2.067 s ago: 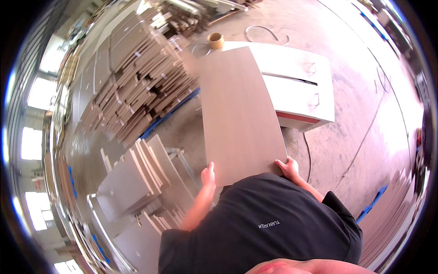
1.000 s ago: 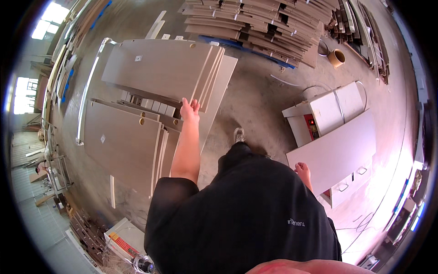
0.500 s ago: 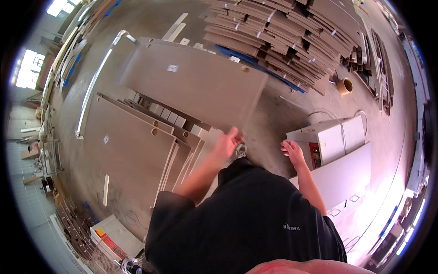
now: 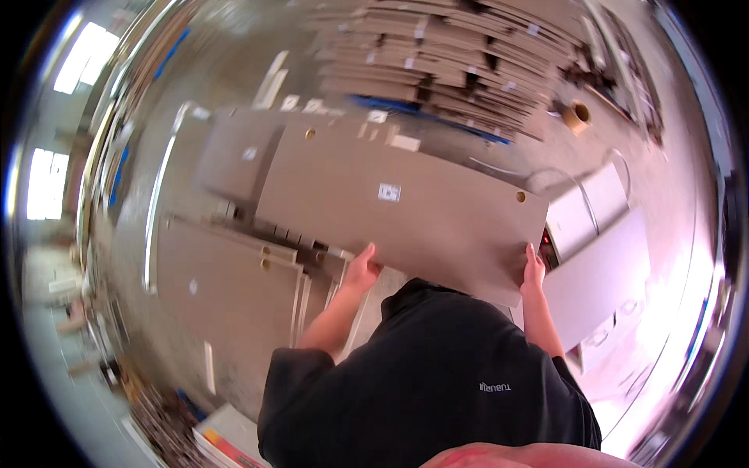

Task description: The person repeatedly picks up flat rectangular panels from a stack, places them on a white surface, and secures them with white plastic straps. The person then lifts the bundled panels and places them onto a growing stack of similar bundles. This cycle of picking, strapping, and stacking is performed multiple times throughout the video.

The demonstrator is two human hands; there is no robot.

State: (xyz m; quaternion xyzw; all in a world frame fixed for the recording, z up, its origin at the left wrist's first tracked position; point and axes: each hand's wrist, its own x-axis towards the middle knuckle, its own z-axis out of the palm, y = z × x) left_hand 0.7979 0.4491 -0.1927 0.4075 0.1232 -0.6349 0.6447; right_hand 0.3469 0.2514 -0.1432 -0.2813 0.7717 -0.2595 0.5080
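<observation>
A long grey-brown board (image 4: 437, 214) with a white label and a round hole near each end is up in front of me. My left hand (image 4: 363, 269) grips its near long edge, thumb on top. At the board's right end, my right hand (image 4: 533, 269) is closed on the edge, thumb on the face; its other fingers are hidden underneath. Beyond the held board's left end lies another board (image 4: 238, 156) of the same colour. Left of my left hand, a stack of similar boards (image 4: 218, 281) has holes along one edge.
Flat boards (image 4: 460, 66) are piled high on a blue pallet at the far side. To the right stand a pale box-shaped machine (image 4: 585, 207) with a cable and a light panel (image 4: 601, 281). A cardboard tube (image 4: 577, 117) lies farther off. A white box (image 4: 226, 437) sits lower left.
Both hands, bare half a second ago, have taken hold of a board. That board has shifted right and toward me, leaving another board showing behind its left end. My view has also turned slightly.
</observation>
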